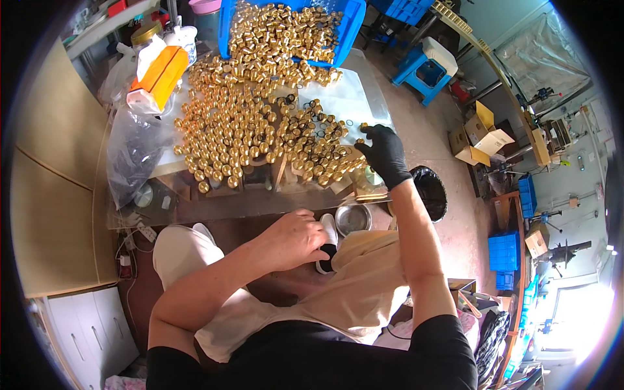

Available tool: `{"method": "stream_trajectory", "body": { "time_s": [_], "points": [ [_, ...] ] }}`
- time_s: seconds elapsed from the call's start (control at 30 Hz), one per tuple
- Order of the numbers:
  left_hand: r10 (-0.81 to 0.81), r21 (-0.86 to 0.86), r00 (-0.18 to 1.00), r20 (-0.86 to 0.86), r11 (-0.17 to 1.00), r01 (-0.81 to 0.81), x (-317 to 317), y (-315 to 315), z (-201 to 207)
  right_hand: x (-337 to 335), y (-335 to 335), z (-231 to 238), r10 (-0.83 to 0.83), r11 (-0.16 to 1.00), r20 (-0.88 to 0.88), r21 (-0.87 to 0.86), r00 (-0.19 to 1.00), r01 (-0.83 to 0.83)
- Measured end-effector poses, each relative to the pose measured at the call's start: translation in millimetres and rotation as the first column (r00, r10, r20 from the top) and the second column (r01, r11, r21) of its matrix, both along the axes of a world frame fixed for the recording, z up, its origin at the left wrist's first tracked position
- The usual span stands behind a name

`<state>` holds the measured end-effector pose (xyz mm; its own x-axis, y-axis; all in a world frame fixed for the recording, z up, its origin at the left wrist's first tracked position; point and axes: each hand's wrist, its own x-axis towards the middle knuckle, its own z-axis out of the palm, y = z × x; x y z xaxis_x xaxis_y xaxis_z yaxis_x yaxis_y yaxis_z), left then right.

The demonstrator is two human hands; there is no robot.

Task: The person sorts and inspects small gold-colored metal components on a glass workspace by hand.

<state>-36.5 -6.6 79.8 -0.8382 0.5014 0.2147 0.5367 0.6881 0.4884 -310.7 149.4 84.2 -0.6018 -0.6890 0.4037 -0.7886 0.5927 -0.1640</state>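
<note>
My right hand [388, 156], in a black glove, is at the right side of the table. Its thumb and forefinger close around a small gold-coloured metal cap [359, 141], and another cap [363, 125] lies at the fingertips. Bare and curled in, my left hand [298, 237] is over my lap, off the table's front edge; its palm side is hidden. Many similar gold caps [224, 130] cover the tabletop in a wide spread. Thin black rings [318, 118] lie among the caps and on the white sheet [338, 97] beside them.
A blue bin [351, 32] heaped with caps is tipped toward me at the back. Left on the table are an orange tissue box [159, 77] and a clear plastic bag [133, 153]. Below are a metal bowl [353, 220] and a black-lined bin [430, 193]. A blue stool [421, 75] stands farther right.
</note>
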Motion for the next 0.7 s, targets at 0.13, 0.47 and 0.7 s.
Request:
{"method": "stream_trajectory", "body": {
  "time_s": [0.13,0.47,0.7],
  "points": [
    [-0.011,0.011,1.0,0.0,1.0,0.011,0,2,0,13,0,7,0.039,0.997,0.197,-0.072,0.98,-0.025],
    [-0.003,0.014,1.0,-0.009,1.0,0.003,-1,2,-4,6,-7,0,0.042,0.999,0.213,0.015,0.976,-0.046],
    [-0.014,-0.009,1.0,0.012,1.0,0.015,-4,4,-4,-8,-29,1,0.02,0.988,0.142,-0.156,0.99,0.003]
  ]
}}
